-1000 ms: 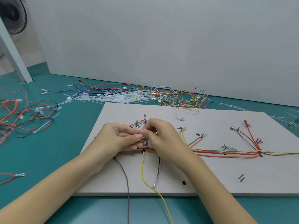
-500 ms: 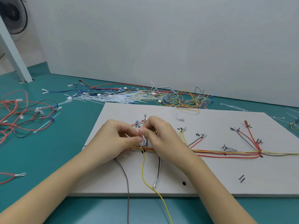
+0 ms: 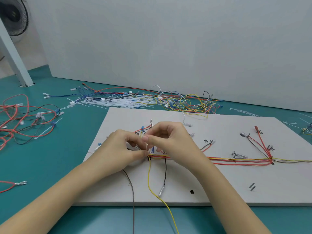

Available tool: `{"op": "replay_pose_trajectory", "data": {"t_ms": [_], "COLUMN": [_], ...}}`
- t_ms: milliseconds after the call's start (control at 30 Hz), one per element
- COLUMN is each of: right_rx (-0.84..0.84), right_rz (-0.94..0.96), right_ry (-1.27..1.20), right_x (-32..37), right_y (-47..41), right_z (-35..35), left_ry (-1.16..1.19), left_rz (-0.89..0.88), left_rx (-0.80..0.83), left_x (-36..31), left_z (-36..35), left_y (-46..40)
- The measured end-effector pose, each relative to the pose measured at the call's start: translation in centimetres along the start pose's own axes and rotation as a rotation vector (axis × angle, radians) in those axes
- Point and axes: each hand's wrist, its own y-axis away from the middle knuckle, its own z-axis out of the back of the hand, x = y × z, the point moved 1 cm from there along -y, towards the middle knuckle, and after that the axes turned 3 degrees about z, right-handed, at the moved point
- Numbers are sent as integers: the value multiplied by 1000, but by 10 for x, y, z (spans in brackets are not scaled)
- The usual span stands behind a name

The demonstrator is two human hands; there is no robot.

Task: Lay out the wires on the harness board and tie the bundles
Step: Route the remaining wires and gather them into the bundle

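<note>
While both hands pinch a thin white cable tie (image 3: 146, 147) over the wire bundle (image 3: 157, 155) at the harness board's (image 3: 219, 183) left-centre, left hand (image 3: 118, 151) and right hand (image 3: 170, 141) should probably grip close to the light, floppy, slippery tie's head.

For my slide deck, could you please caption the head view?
Both hands pinch a thin white cable tie around the wire bundle on the white harness board.

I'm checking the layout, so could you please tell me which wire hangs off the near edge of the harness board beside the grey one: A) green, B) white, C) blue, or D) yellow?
D: the yellow wire drops from the bundle between the hands and crosses the harness board edge near the grey wire.
</note>
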Motion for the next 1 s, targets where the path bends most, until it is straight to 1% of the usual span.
{"op": "replay_pose_trajectory", "data": {"t_ms": [267, 367, 433, 533, 733, 900, 967, 1000], "right_rx": [8, 32, 18, -5, 31, 66, 101, 121], "right_rz": [50, 68, 78, 75, 32, -19, -10, 17], "right_ry": [176, 197, 176, 76, -35, -119, -78, -4], "right_x": [0, 1, 2, 4, 5, 1, 1, 1], "right_y": [5, 7, 8, 9, 10, 8, 7, 6], "right_z": [-9, -11, -12, -13, -12, -10, -10, -10], "left_ry": [21, -55, -132, -222, -299, -254, -258, -247], "left_rz": [-75, -129, -174, -247, -348, -339, -327, -312], "left_rx": [56, -6, -38, -55, -79, -79, -70, -60], "left_x": [3, 3, 2, 3, 1, 1, 4, 6], "left_z": [1, 0, -2, -4, -9, -8, -8, -9], "left_y": [-1, 0, 1, 2, 5, 3, 3, 3]}}
